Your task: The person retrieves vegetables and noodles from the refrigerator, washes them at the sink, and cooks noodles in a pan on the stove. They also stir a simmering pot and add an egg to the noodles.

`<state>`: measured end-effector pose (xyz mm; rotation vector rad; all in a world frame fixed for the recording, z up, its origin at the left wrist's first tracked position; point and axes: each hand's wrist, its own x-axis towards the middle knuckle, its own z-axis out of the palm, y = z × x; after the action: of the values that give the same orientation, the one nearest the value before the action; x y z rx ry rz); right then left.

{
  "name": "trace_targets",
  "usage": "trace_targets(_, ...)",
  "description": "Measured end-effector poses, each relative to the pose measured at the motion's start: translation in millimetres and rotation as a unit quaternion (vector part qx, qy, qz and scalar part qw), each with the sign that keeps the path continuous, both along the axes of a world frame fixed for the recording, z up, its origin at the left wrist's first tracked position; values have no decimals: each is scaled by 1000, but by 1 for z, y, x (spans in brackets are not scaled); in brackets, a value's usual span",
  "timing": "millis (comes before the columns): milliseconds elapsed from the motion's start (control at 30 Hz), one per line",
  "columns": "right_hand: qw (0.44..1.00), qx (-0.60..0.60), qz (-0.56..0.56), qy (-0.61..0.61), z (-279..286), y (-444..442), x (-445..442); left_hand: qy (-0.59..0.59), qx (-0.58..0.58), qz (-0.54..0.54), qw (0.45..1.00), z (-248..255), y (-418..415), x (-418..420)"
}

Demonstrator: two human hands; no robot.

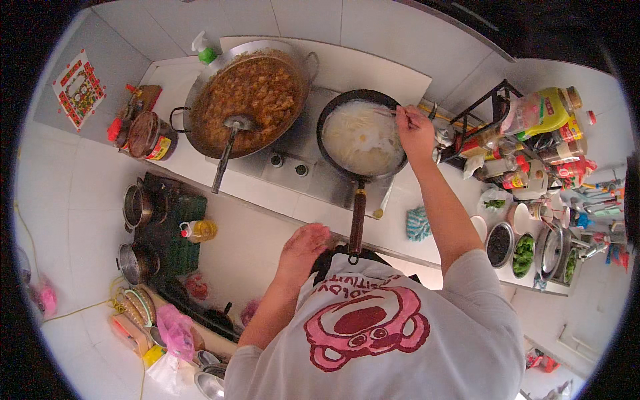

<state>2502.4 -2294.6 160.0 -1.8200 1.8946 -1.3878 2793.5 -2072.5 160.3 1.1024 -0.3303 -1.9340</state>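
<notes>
My right hand (pixel 416 131) grips a pair of chopsticks (pixel 384 111) at the right rim of a black frying pan (pixel 322 155). Their tips reach into cloudy, whitish liquid with pale noodles (pixel 362 137) and foam. The pan sits on a steel gas stove (pixel 320 187), its brown handle (pixel 357 215) pointing towards my body. Near the counter's front edge, left of that handle, my left hand (pixel 306 246) hangs with nothing visible in it. Left of the pan stands a large wok (pixel 194 115) of brown chunky stew (pixel 265 90), with a ladle (pixel 239 122) resting in it.
A black rack (pixel 492 97) and several sauce bottles (pixel 515 162) crowd the right side. Bowls of green leaves (pixel 523 256) and dark food (pixel 500 245) stand nearer me. A striped cloth (pixel 418 224) lies beside the stove. Jars (pixel 150 136) occupy the left end; an oil bottle (pixel 200 231) is lower down.
</notes>
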Motion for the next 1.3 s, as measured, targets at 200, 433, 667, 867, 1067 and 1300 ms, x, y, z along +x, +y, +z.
trace_targets(200,992,69,-7,109,-32,-27,21,-181,121,62,974,-69,53,54)
trace_targets(433,994,5,89,70,-60,-22,44,-235,242,37,941,-138,99,77)
trace_targets(667,971,97,213,45,-43,0,49,-286,249,-35,924,-176,120,85)
trace_targets(867,951,142,274,-21,-27,25,32,-292,224,-43,929,-186,121,93)
trace_targets(1067,936,201,286,-48,9,47,8,-322,216,-46,920,-190,111,97)
trace_targets(1300,932,276,234,-16,-11,51,-2,-308,213,-57,925,-194,108,99)
